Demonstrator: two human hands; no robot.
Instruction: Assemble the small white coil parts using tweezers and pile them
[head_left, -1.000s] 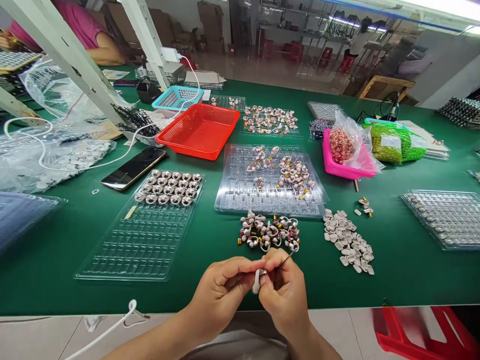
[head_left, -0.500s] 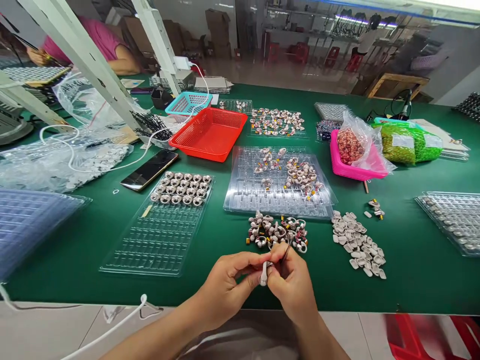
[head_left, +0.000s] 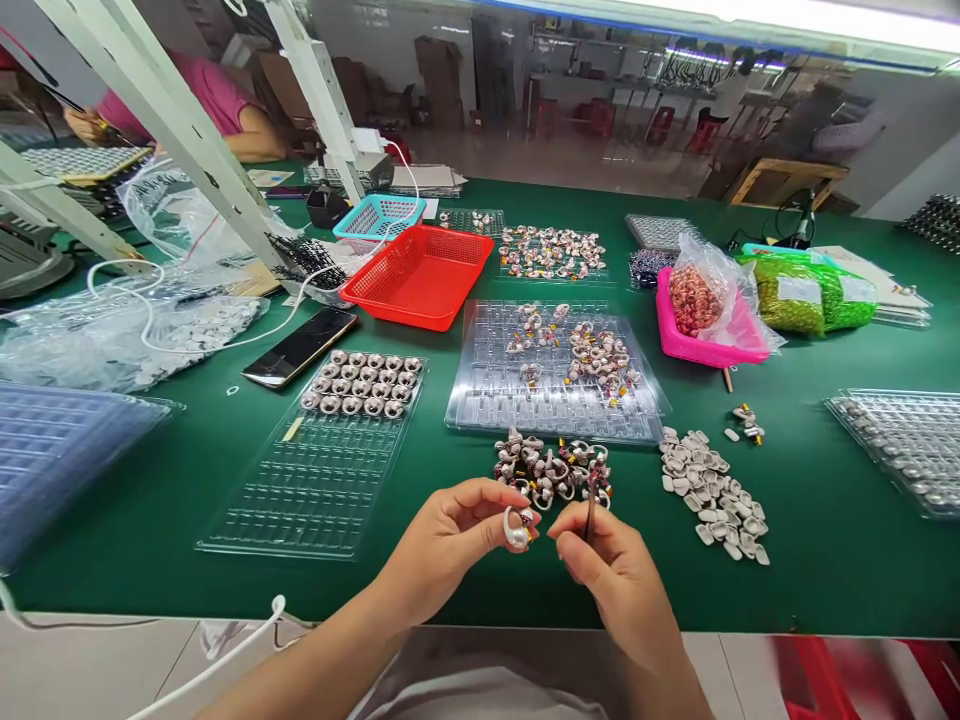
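Between the thumb and fingertips of my left hand is a small pale hook-shaped earphone part, with a bit of yellow showing at its side. My right hand, a little apart to the right, is closed around dark tweezers whose tips point away from me. Just beyond both hands lies a pile of similar earphone parts with red and yellow bits. Loose pale oval covers are heaped to the right of my right hand.
A stacked clear tray bears more parts. At left, another tray holds rows of pale pieces beside a phone. A red basket, a pink basket and green bags stand farther back. A co-worker's arm shows at upper left.
My hands have moved apart: the right has drawn away rightward with the tweezers. The earphone part stays in my left hand, turned so its curved loop shows.
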